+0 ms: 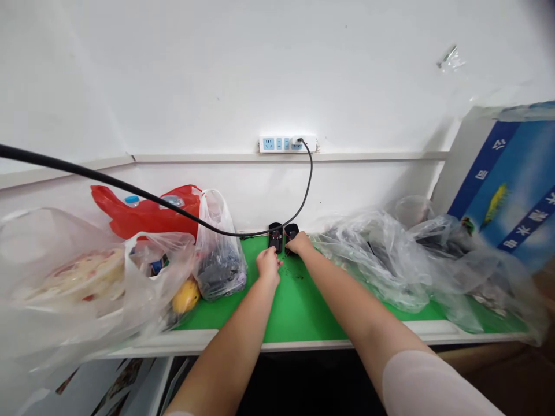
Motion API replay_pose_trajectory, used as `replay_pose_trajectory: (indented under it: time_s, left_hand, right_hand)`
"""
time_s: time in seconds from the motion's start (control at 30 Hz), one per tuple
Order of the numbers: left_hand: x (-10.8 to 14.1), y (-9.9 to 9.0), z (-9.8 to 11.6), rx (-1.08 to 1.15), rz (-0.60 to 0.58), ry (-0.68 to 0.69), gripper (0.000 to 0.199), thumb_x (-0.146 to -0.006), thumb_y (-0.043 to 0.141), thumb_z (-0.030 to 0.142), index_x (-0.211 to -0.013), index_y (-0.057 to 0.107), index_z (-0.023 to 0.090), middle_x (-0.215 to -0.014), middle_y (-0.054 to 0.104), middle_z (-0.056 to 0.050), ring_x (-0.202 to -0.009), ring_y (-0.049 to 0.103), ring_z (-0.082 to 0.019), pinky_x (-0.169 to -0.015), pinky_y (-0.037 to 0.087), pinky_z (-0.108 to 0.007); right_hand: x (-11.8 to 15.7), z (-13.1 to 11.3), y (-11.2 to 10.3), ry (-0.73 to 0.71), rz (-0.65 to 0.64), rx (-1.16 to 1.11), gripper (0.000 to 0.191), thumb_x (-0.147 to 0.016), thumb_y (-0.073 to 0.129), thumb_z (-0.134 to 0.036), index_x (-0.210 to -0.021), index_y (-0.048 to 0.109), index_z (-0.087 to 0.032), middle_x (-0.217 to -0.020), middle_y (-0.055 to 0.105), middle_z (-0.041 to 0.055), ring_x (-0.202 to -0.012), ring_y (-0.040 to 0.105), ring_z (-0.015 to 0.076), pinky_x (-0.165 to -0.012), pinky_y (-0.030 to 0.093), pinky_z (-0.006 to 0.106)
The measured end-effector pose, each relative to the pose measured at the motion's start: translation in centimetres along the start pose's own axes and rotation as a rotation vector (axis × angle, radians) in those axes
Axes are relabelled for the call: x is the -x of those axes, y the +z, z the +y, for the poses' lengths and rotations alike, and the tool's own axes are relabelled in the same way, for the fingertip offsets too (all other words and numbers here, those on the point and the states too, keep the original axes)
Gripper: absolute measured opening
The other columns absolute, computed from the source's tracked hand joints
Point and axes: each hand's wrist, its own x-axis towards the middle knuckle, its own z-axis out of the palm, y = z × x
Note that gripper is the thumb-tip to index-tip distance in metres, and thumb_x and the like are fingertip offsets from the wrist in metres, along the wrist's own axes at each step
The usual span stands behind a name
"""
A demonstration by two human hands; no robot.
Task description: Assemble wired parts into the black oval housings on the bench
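Two small black objects with rounded upper ends stand side by side at the back of the green surface, near the wall; their kind is too small to make out. My left hand (269, 264) is at the lower end of the left black object (274, 238), its fingers curled in. Whether it grips that object is unclear. My right hand (300, 244) reaches over the lower part of the right black object (291, 231), fingers bent down around it. A black cable (311, 173) hangs in front of their tops.
The cable runs from a white power strip (277, 144) across the left. Plastic bags (219, 248), a red bag (125, 214) and a yellow fruit (186, 296) crowd the left. Clear plastic bags (381, 260) and a blue box (511, 185) stand right. Dark crumbs lie near my hands.
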Motion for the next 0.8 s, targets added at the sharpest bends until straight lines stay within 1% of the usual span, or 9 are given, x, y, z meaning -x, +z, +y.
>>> replay_pose_trajectory:
  time_s: [0.1,0.27,0.43,0.5,0.53,0.6,0.7,0.73,0.8]
  left_hand:
    - [-0.7,-0.7,-0.9,0.001,-0.010,0.045,0.022,-0.064,0.065,0.031,-0.070,0.053,0.014,-0.050,0.042,0.008,-0.040,0.040,-0.005,-0.046,0.039,-0.021]
    - [-0.7,0.2,-0.8,0.047,-0.117,0.043,0.031,-0.064,0.071,0.036,-0.078,0.059,0.011,-0.063,0.056,0.001,-0.055,0.054,-0.009,-0.061,0.048,-0.025]
    - [1.3,1.9,-0.5,0.210,-0.511,-0.156,0.044,-0.069,0.072,0.043,-0.098,0.063,0.011,-0.089,0.067,-0.011,-0.082,0.065,-0.020,-0.075,0.052,-0.033]
    - [1.9,2.3,-0.4,0.268,-0.549,-0.219,0.043,-0.069,0.073,0.036,-0.103,0.062,0.013,-0.091,0.068,-0.011,-0.084,0.066,-0.021,-0.076,0.051,-0.033]
    - [2.1,2.4,-0.3,0.290,-0.520,-0.219,0.042,-0.069,0.074,0.032,-0.104,0.061,0.013,-0.092,0.068,-0.010,-0.084,0.066,-0.022,-0.077,0.051,-0.034]
    - [2.1,2.4,0.0,0.338,-0.440,-0.165,0.040,-0.070,0.073,0.028,-0.106,0.060,0.014,-0.093,0.069,-0.010,-0.088,0.066,-0.022,-0.081,0.050,-0.034]
    - [1.7,2.2,0.6,0.386,-0.342,-0.035,0.038,-0.075,0.070,0.029,-0.107,0.058,0.013,-0.100,0.069,-0.012,-0.096,0.065,-0.022,-0.089,0.047,-0.035]
    - [1.6,2.2,0.8,0.395,-0.325,0.002,0.037,-0.076,0.069,0.030,-0.107,0.058,0.013,-0.102,0.069,-0.013,-0.098,0.065,-0.022,-0.091,0.046,-0.035]
    - [1.4,2.1,1.2,0.418,-0.315,0.052,0.038,-0.077,0.068,0.033,-0.108,0.057,0.013,-0.103,0.068,-0.015,-0.100,0.064,-0.023,-0.093,0.044,-0.037]
  right_hand:
    - [0.0,1.3,-0.5,0.041,-0.019,-0.130,0.043,-0.067,0.072,-0.024,-0.103,0.058,-0.007,-0.104,0.062,0.0203,-0.095,0.063,0.0256,-0.073,0.052,0.031]
    - [1.8,2.8,-3.5,-0.014,-0.154,-0.434,0.043,-0.083,0.056,-0.028,-0.122,0.049,-0.010,-0.100,0.065,0.0128,-0.077,0.065,0.0130,-0.062,0.053,0.023]
    - [4.9,3.4,-4.6,-0.175,-0.418,-0.618,0.053,-0.073,0.068,-0.034,-0.122,0.052,-0.019,-0.099,0.066,0.0060,-0.072,0.063,0.0123,-0.064,0.054,0.026]
    - [5.5,3.4,-4.3,-0.293,-0.469,-0.599,0.054,-0.071,0.067,-0.035,-0.121,0.053,-0.018,-0.093,0.066,0.0052,-0.071,0.062,0.0129,-0.065,0.053,0.027]
    - [5.5,3.3,-4.1,-0.364,-0.426,-0.543,0.054,-0.071,0.067,-0.036,-0.120,0.054,-0.017,-0.091,0.065,0.0053,-0.072,0.061,0.0131,-0.067,0.052,0.027]
    - [5.5,3.4,-4.1,-0.473,-0.184,-0.368,0.055,-0.070,0.066,-0.037,-0.119,0.055,-0.015,-0.094,0.064,0.0070,-0.079,0.060,0.0139,-0.072,0.050,0.027]
    - [5.7,4.0,-4.4,-0.491,0.165,-0.169,0.047,-0.072,0.064,-0.044,-0.105,0.061,-0.011,-0.095,0.064,0.0093,-0.081,0.057,0.0142,-0.072,0.046,0.025]
    - [6.0,4.2,-4.5,-0.470,0.169,-0.147,0.043,-0.074,0.061,-0.048,-0.096,0.062,-0.010,-0.089,0.064,0.0086,-0.076,0.056,0.0131,-0.068,0.044,0.024]
    - [6.6,4.8,-4.2,-0.435,0.019,-0.146,0.042,-0.077,0.055,-0.051,-0.082,0.062,-0.011,-0.073,0.062,0.0056,-0.062,0.052,0.0100,-0.058,0.039,0.021]
